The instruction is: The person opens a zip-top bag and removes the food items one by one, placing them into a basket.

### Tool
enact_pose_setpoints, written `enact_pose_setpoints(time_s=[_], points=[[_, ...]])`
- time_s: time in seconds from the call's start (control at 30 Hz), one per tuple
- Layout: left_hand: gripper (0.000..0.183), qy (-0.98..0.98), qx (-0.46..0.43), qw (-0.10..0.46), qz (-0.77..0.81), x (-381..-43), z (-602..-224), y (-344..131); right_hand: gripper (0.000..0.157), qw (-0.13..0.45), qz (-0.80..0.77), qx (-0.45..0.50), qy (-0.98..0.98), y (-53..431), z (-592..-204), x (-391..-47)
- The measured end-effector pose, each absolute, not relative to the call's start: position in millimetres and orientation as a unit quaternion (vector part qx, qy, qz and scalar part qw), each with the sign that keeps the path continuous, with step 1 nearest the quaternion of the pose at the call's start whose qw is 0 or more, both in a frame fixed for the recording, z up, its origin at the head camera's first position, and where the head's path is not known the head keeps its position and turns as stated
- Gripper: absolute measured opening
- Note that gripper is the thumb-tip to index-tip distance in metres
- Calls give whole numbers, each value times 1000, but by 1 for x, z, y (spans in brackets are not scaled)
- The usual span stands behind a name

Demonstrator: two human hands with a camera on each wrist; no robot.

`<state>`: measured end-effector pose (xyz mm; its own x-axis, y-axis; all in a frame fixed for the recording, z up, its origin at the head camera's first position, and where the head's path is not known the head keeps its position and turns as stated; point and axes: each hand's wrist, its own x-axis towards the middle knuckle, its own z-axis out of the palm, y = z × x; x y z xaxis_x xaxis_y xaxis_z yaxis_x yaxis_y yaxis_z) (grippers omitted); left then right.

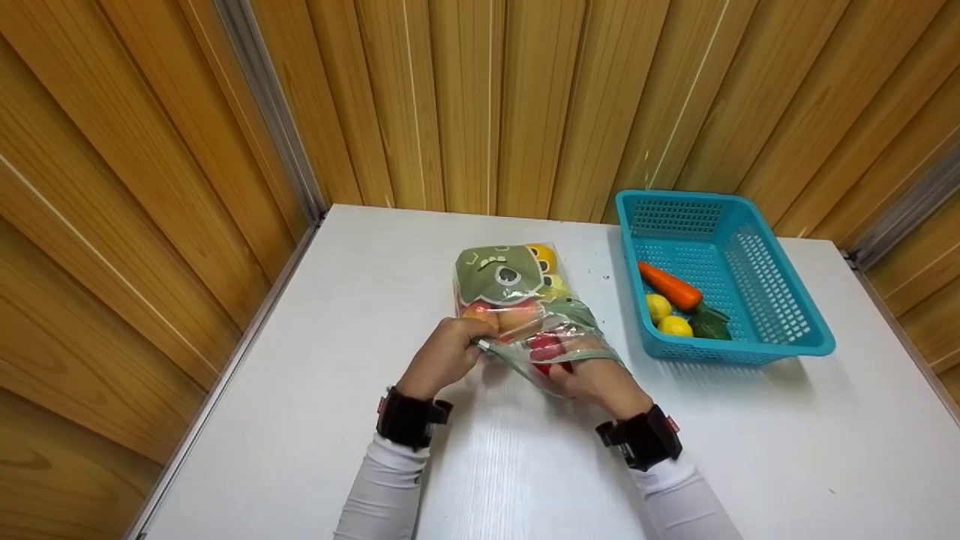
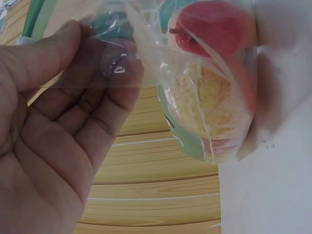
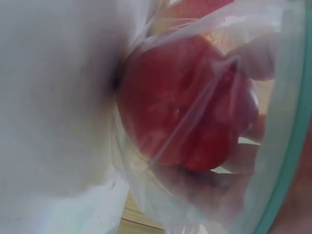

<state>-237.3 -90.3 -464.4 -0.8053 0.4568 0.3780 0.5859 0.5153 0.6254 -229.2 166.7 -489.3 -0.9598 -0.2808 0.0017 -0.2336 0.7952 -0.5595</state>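
Note:
A clear plastic zip bag [image 1: 487, 270] with a green cartoon print lies on the table, filled with fruit. My left hand [image 1: 446, 356] pinches its near rim between thumb and fingers. My right hand [image 1: 600, 382] reaches inside the mouth, its fingers curled round a lobed red bell pepper [image 3: 180, 107], seen through the plastic. Deeper in the bag are an orange fruit [image 1: 541, 257], a yellow fruit [image 1: 555, 285] and red-yellow fruits [image 1: 519, 319]. The left wrist view shows a red fruit with a stem [image 2: 209, 27] above a yellow-red one [image 2: 204, 102]. The print partly hides the contents.
To the right stands a turquoise basket [image 1: 795, 289], holding a carrot [image 1: 671, 286], two lemons [image 1: 675, 326] and a dark green vegetable [image 1: 709, 322]. Wood-patterned walls [image 1: 465, 105] border the white table [image 1: 300, 420] at the back and left.

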Motion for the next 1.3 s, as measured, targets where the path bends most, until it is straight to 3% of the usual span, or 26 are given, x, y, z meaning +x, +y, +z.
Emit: enact_pose_setpoints(time_s=[0.23,0.37,0.53,0.8,1.03,1.3], points=[[34,-864,-304,86,-391,-238,-464,-91,59,35,-307,-152,939,169,-478,-220],[32,-866,-302,90,-389,-238,-464,-91,56,-4,-272,-201,941,168,-469,-214],[31,-861,-300,89,-401,-239,-464,-92,45,-48,-261,-239,934,166,-459,-207],[28,-857,-299,99,-408,-239,-466,-92,29,-57,-248,-268,929,170,-442,-195],[27,-858,-293,96,-411,-239,-465,-92,31,-61,-252,-306,916,179,-431,-189],[27,-856,-292,95,-415,-240,-466,-93,47,-12,-276,-314,908,194,-416,-182]])
